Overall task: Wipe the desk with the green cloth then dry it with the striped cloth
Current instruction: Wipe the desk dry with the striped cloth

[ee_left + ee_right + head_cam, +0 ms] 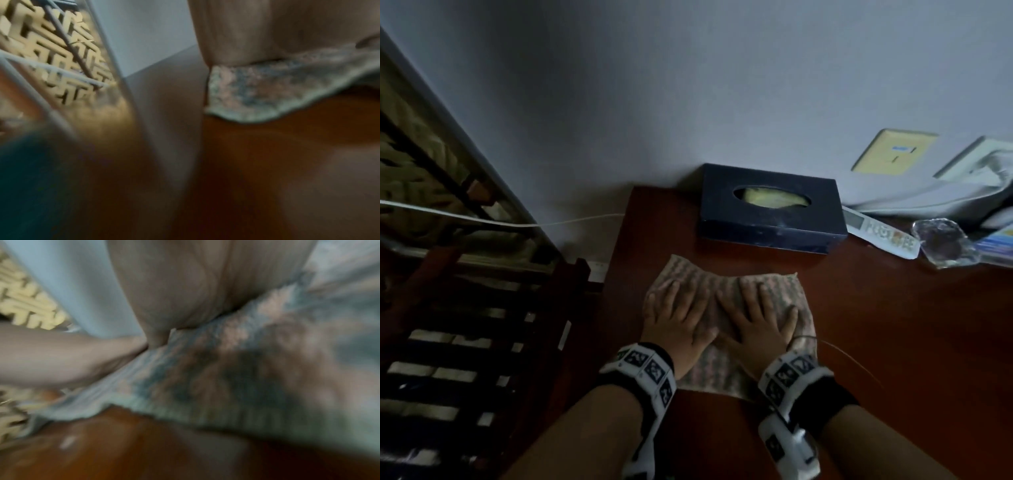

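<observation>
- Striped cloth (726,370) lies flat on the table (859,325), its near edge closest to the person.
- Both hands press it with fingers spread and straight, each grip released: left hand (681,318) on the left half, right hand (760,323) on the right, thumbs nearly touching.
- Both wrist views are blurred; each shows a palm on the cloth.
- Beyond the cloth, apart from it, a dark tissue box (770,209) sits against the wall.
- Right of the box lie a remote (876,234) and a clear wrapper (941,243).
</observation>
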